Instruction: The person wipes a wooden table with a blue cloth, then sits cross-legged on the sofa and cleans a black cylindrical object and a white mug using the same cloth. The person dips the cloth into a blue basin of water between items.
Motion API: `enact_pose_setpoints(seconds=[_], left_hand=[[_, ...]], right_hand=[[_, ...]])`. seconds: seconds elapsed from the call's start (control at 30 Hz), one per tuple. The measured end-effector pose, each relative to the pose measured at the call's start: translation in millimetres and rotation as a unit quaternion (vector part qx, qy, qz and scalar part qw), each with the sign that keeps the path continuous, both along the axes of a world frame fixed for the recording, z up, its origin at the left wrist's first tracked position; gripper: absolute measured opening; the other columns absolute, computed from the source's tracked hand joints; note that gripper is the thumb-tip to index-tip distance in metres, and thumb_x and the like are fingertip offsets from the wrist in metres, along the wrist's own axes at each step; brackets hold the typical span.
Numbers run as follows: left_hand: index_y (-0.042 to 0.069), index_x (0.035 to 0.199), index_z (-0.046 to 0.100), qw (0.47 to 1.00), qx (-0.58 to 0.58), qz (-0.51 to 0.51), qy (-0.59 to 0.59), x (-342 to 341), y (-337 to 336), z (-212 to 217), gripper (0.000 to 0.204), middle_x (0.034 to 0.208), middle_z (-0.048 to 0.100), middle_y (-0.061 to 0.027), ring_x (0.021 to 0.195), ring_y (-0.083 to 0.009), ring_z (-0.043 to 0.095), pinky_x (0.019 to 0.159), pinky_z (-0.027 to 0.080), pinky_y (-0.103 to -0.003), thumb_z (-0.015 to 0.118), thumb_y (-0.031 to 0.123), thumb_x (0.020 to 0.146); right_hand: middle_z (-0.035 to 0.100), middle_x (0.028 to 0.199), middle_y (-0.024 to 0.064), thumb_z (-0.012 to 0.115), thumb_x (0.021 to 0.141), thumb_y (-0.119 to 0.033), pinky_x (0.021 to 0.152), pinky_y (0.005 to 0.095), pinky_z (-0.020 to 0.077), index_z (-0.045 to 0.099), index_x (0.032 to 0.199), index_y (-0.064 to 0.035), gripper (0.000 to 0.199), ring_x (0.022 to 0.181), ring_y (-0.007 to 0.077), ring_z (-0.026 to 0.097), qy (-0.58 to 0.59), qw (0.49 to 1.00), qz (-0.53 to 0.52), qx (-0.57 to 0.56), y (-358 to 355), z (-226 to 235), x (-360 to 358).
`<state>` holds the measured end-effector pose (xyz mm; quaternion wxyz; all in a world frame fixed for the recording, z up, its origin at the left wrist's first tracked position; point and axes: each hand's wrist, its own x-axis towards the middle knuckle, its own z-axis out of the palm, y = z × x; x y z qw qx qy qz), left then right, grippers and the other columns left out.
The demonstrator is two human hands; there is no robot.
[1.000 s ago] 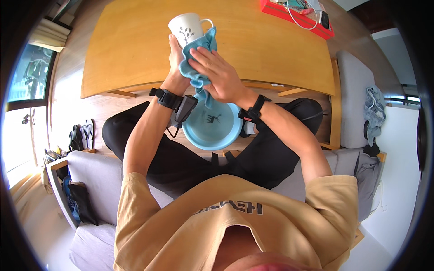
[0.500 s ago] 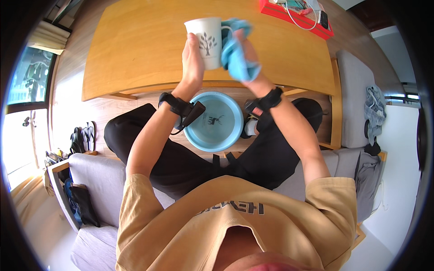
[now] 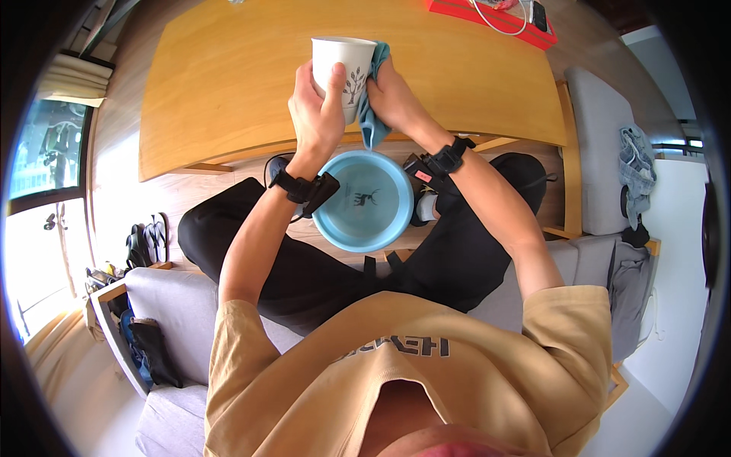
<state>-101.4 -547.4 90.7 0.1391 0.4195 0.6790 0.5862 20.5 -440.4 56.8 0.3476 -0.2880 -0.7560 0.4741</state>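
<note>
A white mug (image 3: 335, 55) with a dark tree print is held up over the near edge of the wooden table. My left hand (image 3: 318, 107) wraps round its left side, thumb across the front. On the mug's right side my right hand (image 3: 394, 97) presses a blue cloth (image 3: 371, 126) against it, and a corner of the cloth hangs down below. The mug's handle is hidden behind the cloth and hand. Below my wrists, a light-blue basin (image 3: 330, 221) stands on the floor between my legs, with a dark deer-like figure on its bottom.
The wooden table (image 3: 228, 84) spans the far side. A red box (image 3: 487, 25) with small items and a white cable sits at its far right. Grey sofa seats (image 3: 171, 293) flank me. Slippers (image 3: 156, 236) lie on the floor at left; denim clothing (image 3: 638, 167) hangs at right.
The mug has turned, bringing the tree print to the right and hiding the handle. My right hand and the cloth have moved in close against its side.
</note>
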Motion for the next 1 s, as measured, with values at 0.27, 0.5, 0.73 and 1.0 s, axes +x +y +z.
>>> enact_pose_setpoints(seconds=[0.27, 0.5, 0.73, 1.0], left_hand=[[-0.002, 0.143, 0.049, 0.990, 0.039, -0.039, 0.131, 21, -3, 6, 0.067, 0.118, 0.073, -0.0277, 0.107, -0.0408, 0.075, 0.091, 0.059, -0.048, 0.072, 0.046, 0.103], [-0.006, 0.133, 0.053, 0.996, 0.018, -0.083, -0.040, 8, -2, 6, 0.063, 0.117, 0.073, -0.0244, 0.101, -0.0352, 0.076, 0.084, 0.060, -0.043, 0.059, 0.052, 0.110], [0.009, 0.145, 0.057, 0.867, -0.026, -0.221, -0.446, -22, -10, 11, 0.071, 0.121, 0.072, -0.0118, 0.104, -0.0256, 0.072, 0.085, 0.062, -0.045, 0.032, 0.067, 0.113], [0.011, 0.156, 0.050, 0.871, -0.018, -0.167, -0.462, -3, -1, 0, 0.069, 0.151, 0.062, -0.0081, 0.138, -0.0224, 0.060, 0.118, 0.046, -0.040, 0.031, 0.063, 0.115]], right_hand=[[0.079, 0.103, 0.0232, 0.060, 0.099, -0.009, 0.080, 0.0425, 0.0598, 0.072, 0.115, 0.0044, 0.024, 0.094, 0.0359, 0.078, 0.013, 0.997, -0.057, 0.042, 10, -3, 10], [0.077, 0.087, 0.0181, 0.065, 0.101, -0.019, 0.073, 0.0403, 0.0578, 0.073, 0.101, 0.0011, 0.022, 0.078, 0.0304, 0.075, -0.042, 0.997, 0.016, 0.068, 31, 24, 28], [0.076, 0.109, 0.0044, 0.061, 0.112, -0.042, 0.080, 0.0285, 0.0581, 0.070, 0.120, -0.0021, 0.042, 0.089, 0.0122, 0.071, 0.084, 0.929, 0.223, -0.284, 14, 35, 38], [0.075, 0.087, 0.0007, 0.069, 0.109, -0.040, 0.075, 0.0281, 0.0554, 0.075, 0.102, -0.0016, 0.040, 0.078, 0.0098, 0.068, 0.130, 0.968, 0.127, -0.171, 4, 35, 24]])
